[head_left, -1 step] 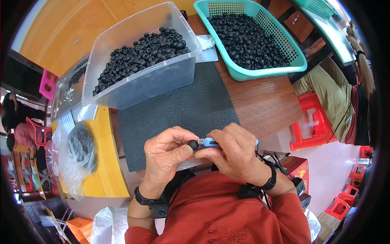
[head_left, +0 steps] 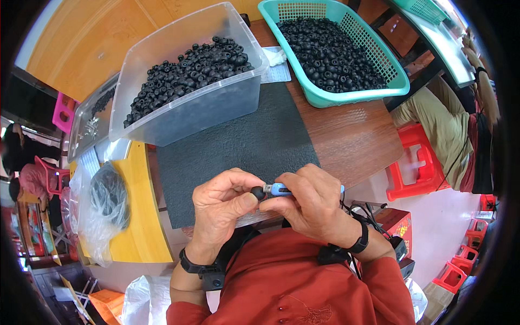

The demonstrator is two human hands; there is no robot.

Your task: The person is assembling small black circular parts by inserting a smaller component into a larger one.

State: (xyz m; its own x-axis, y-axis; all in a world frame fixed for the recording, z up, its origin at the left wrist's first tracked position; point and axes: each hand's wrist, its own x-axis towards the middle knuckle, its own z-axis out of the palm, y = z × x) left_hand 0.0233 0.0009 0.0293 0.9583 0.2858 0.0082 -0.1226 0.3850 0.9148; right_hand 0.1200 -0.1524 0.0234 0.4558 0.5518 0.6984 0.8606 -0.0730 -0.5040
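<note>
A small round black piece [head_left: 258, 193], like a rubbery knob, is pinched between the thumb and fingers of my left hand [head_left: 219, 203]. My right hand [head_left: 317, 203] grips a slim blue utility knife [head_left: 279, 189]. Its metal tip points left and meets the black piece, or lies right beside it; the exact contact is too small to tell. Both hands are above the near edge of a dark textured mat [head_left: 233, 154]. Beyond it stands a clear plastic bin [head_left: 200, 103] with many similar black pieces in it. A turquoise basket [head_left: 352, 98] at the far right holds more.
The brown wooden table [head_left: 352, 130] extends right of the mat. To the left, a yellow tabletop [head_left: 141, 216] bears a plastic bag [head_left: 108, 200] with dark contents and a clear tray [head_left: 81, 132]. A red stool [head_left: 417, 168] and a seated person's leg [head_left: 439, 124] are at the right.
</note>
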